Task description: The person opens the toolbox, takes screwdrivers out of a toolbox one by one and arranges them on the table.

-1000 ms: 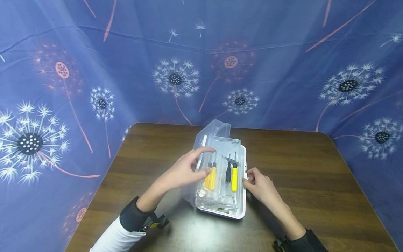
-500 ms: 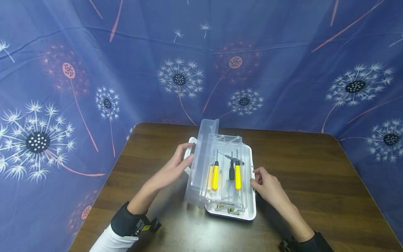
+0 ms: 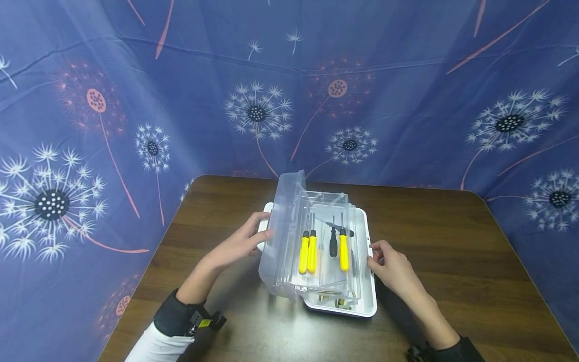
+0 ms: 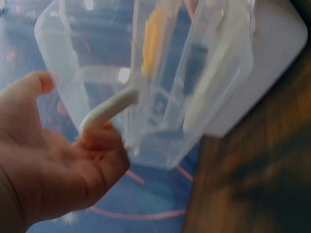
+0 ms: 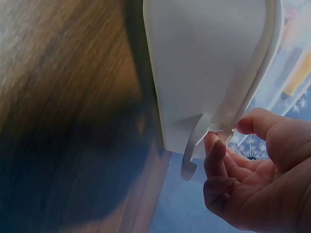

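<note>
The toolbox [image 3: 363,304] sat on the desk [image 3: 452,251]; left hand [image 3: 238,243] curled round the lid handle [image 4: 111,108]; right hand [image 3: 396,269] pinched the right rim [image 3: 373,289]; opening seemed the step, likely needing further leftward tilt next.

No text, label, brand, number or sign can be read in any of the 3 views.

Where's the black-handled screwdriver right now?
Head view: the black-handled screwdriver lies in the clear tray, just left of the rightmost yellow screwdriver and right of the yellow pair.
</note>
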Available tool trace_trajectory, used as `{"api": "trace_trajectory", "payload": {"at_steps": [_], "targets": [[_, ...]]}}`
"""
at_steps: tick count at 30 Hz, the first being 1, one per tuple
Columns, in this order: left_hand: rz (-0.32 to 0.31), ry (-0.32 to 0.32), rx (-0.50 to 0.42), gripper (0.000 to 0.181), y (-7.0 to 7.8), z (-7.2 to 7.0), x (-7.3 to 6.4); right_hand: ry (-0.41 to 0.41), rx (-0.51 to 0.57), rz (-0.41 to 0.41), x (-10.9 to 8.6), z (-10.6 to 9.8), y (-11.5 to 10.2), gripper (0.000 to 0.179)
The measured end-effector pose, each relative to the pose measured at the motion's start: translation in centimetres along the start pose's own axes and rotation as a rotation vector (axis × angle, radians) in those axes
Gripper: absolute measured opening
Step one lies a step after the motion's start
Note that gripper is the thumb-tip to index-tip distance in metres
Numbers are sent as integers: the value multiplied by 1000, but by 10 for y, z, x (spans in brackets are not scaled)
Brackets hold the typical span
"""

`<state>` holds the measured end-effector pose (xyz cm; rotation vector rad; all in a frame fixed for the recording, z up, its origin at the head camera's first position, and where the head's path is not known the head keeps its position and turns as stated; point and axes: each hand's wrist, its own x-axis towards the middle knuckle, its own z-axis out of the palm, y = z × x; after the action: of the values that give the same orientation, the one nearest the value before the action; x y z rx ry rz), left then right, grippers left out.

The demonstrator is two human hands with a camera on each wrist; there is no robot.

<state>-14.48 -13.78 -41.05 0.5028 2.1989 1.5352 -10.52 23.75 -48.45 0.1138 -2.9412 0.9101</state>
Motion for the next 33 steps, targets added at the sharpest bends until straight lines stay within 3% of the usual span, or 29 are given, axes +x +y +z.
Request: {"api": "trace_trajectory", "payload": {"at_steps": [5,11,18,23,26,30,33], "targets": [[-18,-107,-70,51,-16,-16,-4,-11,-8,13,0,-2,4,32],[-86,-130,-101,61,-24,-23,-5,-18,-1,13,1,-2,6,34],[-166,-76,-84,60,-34,-27,-6,-8,8,5,2,-2,5,32],[-213,-81,-144,58,-41,-29,-6,-6,17,5,3,-1,4,32],[-253,-41,-171,60,-44,-32,-6,0,16,0,4,0,4,32],[-264,9,-164,65,-49,-34,-5,1,8,4,4,0,4,32],[-256,9,-126,63,-53,-36,-5,-8,5,10,4,0,4,32]]}}
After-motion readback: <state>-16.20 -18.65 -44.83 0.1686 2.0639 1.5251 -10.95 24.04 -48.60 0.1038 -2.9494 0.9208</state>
